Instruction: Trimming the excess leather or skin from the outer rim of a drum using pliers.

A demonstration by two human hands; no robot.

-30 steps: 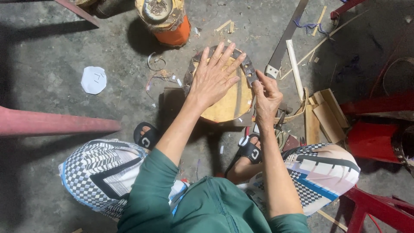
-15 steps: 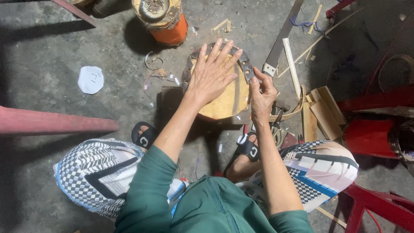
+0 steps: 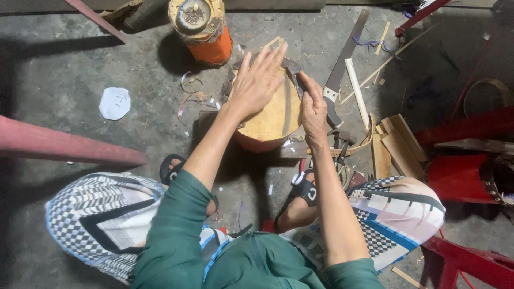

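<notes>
Concrete floor (image 3: pixel 75 59) is carrying everything here; person is sitting low with knees apart and working between the feet. Largest item at the grip is the round tan disc (image 3: pixel 276 115), lying flat on an orange-sided drum body (image 3: pixel 257 143) directly under both hands. Left hand (image 3: pixel 257 83) is pressing down on the disc with palm flat and fingers fanned wide, closing on nothing, just pinning. Right hand (image 3: pixel 313 109) is working at the disc's rim on the side away from the left palm, fingers curled round a dark metal tool (image 3: pixel 293 72) that is reaching along the rim; how the tool is biting the edge I cannot tell. Judgement: doing this well is meaning keeping the flat palm centred so the disc is not sliding, and levering the tool in short bites close to the rim, thumb staying clear of the metal. Beyond the right hand a long blade (image 3: pixel 342 61) is lying just outside reach, with a pale wooden stick (image 3: pixel 357 91) beside it. Further out from the fingertips an orange cylinder (image 3: pixel 206 32) is standing upright. Well off the left wrist a white paper circle (image 3: pixel 114 103) is lying flat.
</notes>
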